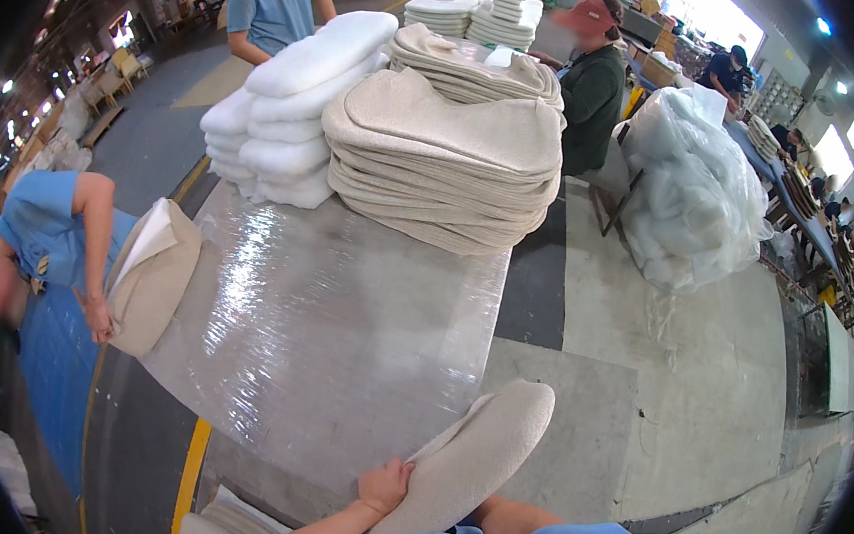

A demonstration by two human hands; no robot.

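Note:
A long beige cushion cover (493, 448) with rounded ends is held tilted at the near edge of the table, in front of my body. My left hand (387, 486) is closed on its left edge, beside an open seam. My right forearm (517, 520) passes behind the cover's lower part, and that hand is hidden by it. Beyond it lies the plastic-covered table (342, 331). At its far end rise a stack of beige covers (446, 158) and a pile of thick white pads (299, 106).
On the left, a co-worker (59, 228) handles another beige cover (160, 276) with white filling showing. Two more people stand beyond the stacks. A large clear plastic bag (694, 188) of white material stands at the right. Folded beige pieces (226, 524) lie near my left arm.

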